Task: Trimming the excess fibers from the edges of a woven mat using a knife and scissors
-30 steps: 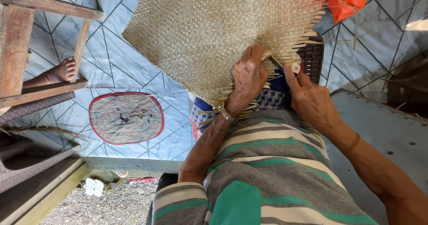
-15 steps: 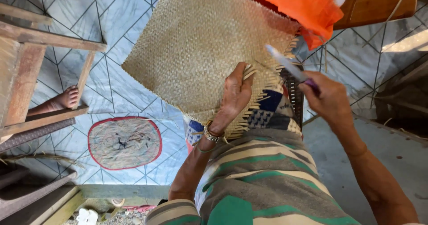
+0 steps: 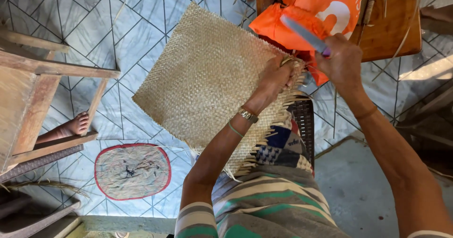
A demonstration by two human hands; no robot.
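**Mat's swung further left, knife is up over the orange bag now**

Compared with half a second back, we're seeing the woven mat (image 3: pixel 207 77) sit more to the left and lower in view, with a lot more of the wooden table (image 3: pixel 394 35) showing at top right. The orange bag (image 3: pixel 325 7) that was mostly cut off before is now laid out on that table. The right hand (image 3: pixel 342 61) has lifted from beside the mat to above its far corner.

The mat is a big flat square turned like a diamond, one corner pointing up and away from us, the frayed unfinished edge running down toward the lap onto a patchwork cloth (image 3: pixel 278 143). It rests over the knees and the dark woven chair edge (image 3: pixel 304 125).

The left hand (image 3: pixel 276 80) is clamped on the mat's right corner, fingers curled over the loose strips. The right hand is closed tight around a knife (image 3: pixel 304 33), long axis slanting up-left, blade tip over the bag.

What's inside the bag we can't tell; only loose straw strips lie around it.

Smaller stuff: a round rug (image 3: pixel 132 172) on the tiled floor (image 3: pixel 94 25), a wooden stool (image 3: pixel 42 101) at left, and someone else's bare foot (image 3: pixel 75 125) under it.
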